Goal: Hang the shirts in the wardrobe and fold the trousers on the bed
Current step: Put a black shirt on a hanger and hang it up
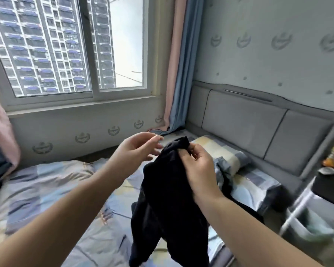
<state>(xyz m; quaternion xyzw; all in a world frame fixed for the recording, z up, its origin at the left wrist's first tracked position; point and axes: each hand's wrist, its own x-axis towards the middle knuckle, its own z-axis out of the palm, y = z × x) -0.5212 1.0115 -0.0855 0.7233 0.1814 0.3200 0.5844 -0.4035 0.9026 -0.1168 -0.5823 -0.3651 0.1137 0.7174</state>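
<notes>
A dark navy garment [168,201] hangs in the air over the bed [46,189], bunched and drooping down; I cannot tell whether it is a shirt or trousers. My right hand [197,170] pinches its top edge between thumb and fingers. My left hand [137,149] hovers just left of that top edge with fingers spread, holding nothing. The bed carries a checked blue, grey and yellow cover. No wardrobe is in view.
A checked pillow [226,153] lies against the grey padded headboard [258,128]. More dark cloth [243,207] lies on the bed's right edge. A black side table [330,187] with clutter stands at right, a bin [308,226] under it. Window and curtains stand behind the bed.
</notes>
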